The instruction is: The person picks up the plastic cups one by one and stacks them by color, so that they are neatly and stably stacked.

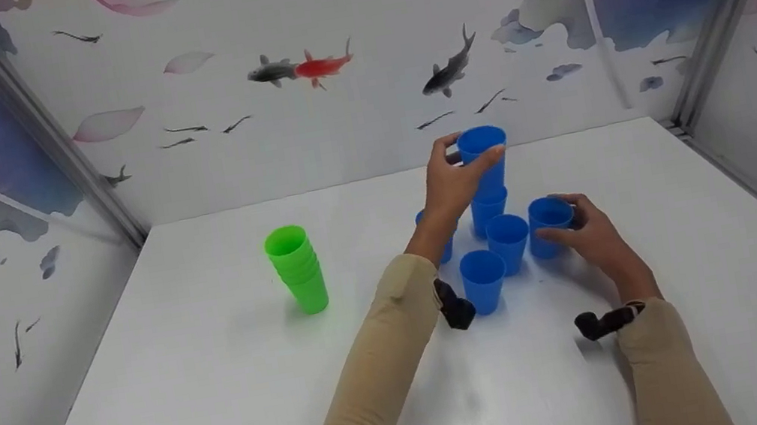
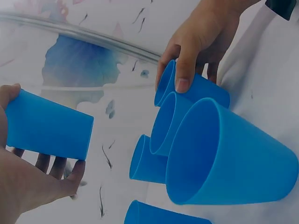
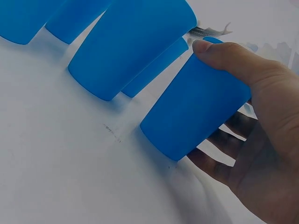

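My left hand holds a blue cup upright above the rear of a group of blue cups, thumb on one side and fingers round the other. Between thumb and fingers of my right hand is another blue cup, at the right end of the group; its base is down at the table in the right wrist view. Beside it stand a middle cup and a front cup. A rear cup shows below the raised one. My left wrist partly hides a further cup.
A stack of nested green cups stands on the white table, left of the blue group. A white back wall with painted fish rises behind, and side panels flank the table. Each wrist wears a small black camera.
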The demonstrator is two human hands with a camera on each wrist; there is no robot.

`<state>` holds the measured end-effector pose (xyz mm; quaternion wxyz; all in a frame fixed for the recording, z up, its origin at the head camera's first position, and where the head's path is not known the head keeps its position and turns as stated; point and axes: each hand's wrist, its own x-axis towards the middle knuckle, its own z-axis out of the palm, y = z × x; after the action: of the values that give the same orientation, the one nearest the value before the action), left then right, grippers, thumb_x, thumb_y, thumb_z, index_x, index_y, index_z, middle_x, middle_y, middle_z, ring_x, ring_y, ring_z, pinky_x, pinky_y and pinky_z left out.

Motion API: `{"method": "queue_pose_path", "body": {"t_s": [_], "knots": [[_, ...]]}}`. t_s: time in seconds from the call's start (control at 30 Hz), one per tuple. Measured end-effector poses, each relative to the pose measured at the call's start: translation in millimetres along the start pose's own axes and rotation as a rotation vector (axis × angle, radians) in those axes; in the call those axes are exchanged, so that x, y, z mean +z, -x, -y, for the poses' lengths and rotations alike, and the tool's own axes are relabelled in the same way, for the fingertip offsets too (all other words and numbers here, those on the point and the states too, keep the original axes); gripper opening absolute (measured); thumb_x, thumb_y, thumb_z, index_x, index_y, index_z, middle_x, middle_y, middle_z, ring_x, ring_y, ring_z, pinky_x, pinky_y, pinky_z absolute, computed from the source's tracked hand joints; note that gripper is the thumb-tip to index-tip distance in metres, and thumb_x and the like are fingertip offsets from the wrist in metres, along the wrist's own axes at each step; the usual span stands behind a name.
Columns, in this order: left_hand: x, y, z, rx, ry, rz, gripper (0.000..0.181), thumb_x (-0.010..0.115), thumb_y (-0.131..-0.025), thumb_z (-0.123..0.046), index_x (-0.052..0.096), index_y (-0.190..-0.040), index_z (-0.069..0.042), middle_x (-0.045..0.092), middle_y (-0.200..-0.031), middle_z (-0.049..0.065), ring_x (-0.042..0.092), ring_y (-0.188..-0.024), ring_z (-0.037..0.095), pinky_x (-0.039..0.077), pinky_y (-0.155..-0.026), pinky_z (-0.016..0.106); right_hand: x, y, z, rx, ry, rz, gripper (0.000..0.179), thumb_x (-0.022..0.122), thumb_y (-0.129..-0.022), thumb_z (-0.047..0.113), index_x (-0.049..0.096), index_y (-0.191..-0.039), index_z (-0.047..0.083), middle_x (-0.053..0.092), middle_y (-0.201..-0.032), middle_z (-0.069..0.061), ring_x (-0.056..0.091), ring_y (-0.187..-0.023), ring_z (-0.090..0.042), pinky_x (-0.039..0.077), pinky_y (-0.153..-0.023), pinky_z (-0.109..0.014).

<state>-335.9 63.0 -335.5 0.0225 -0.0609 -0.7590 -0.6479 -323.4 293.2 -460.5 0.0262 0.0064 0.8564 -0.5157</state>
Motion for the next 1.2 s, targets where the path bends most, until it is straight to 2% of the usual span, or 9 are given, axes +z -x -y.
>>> {"method": "queue_pose_path", "body": {"t_s": [0.33, 0.57, 0.83, 1.2], "knots": [[38.1, 8.0, 4.9, -0.003, -0.044, 0.032, 0.072, 0.075, -0.087, -0.049, 0.044, -0.146, -0.023, 0.053, -0.149, 0.006, 0.055, -0.135, 0.026, 0.052, -0.105, 0.047, 1.9, -0.6, -0.2, 0.034, 0.017, -0.008, 0.107, 0.072, -0.080, 0.066, 0.018, -0.159, 0.019, 0.023, -0.166, -0.018, 0.023, -0.152, -0.044, 0.025, -0.119, -0.065], [55.8, 14.9, 11.7, -0.023, -0.071, 0.069, 0.071, 0.075, -0.086, -0.049, 0.046, -0.146, -0.025, 0.054, -0.149, 0.003, 0.055, -0.135, 0.024, 0.049, -0.108, 0.050, 0.4, 0.7, 1.3, 0.053, 0.012, -0.003, 0.106, 0.070, -0.082, 0.065, 0.016, -0.159, 0.018, 0.023, -0.165, -0.020, 0.024, -0.151, -0.046, 0.026, -0.118, -0.066], [64.3, 15.6, 15.4, -0.023, -0.053, 0.088, 0.069, 0.075, -0.087, -0.047, 0.046, -0.145, -0.026, 0.055, -0.147, 0.005, 0.055, -0.134, 0.026, 0.050, -0.107, 0.051, 0.1, 0.2, 1.0, 0.032, 0.010, -0.003, 0.102, 0.070, -0.085, 0.060, 0.016, -0.159, 0.015, 0.024, -0.165, -0.021, 0.025, -0.151, -0.046, 0.025, -0.119, -0.066], [71.4, 15.4, 18.2, 0.002, -0.084, 0.115, 0.070, 0.076, -0.087, -0.044, 0.045, -0.146, -0.022, 0.054, -0.147, 0.006, 0.054, -0.133, 0.024, 0.050, -0.108, 0.047, -0.6, 0.3, 1.1, 0.034, 0.001, 0.000, 0.102, 0.070, -0.084, 0.060, 0.017, -0.158, 0.012, 0.022, -0.165, -0.022, 0.022, -0.152, -0.047, 0.023, -0.119, -0.067]]}}
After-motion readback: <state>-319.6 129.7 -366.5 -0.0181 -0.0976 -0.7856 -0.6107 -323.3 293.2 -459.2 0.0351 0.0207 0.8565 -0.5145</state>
